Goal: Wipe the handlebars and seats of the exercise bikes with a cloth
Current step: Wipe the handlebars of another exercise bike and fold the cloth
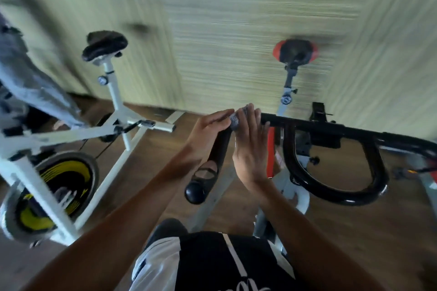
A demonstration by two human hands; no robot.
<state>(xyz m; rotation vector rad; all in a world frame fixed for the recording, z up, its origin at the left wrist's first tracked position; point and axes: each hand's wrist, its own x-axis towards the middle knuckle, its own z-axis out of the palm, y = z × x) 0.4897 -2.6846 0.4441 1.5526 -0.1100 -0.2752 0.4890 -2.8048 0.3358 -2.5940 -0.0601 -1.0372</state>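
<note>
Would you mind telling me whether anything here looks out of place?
Only one thing: grey fabric hangs over the white bike at far left, though blur hides what it is.

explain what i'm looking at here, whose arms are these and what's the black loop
This is one picture from a camera worn on a person's head, looking down, so the arms are theirs. The black loop is the handlebar of an exercise bike in front of them; its red and black seat is further off. The left hand and right hand press a small grey cloth with straight fingers at the bar's left end. A second white bike with a black seat stands to the left.
</note>
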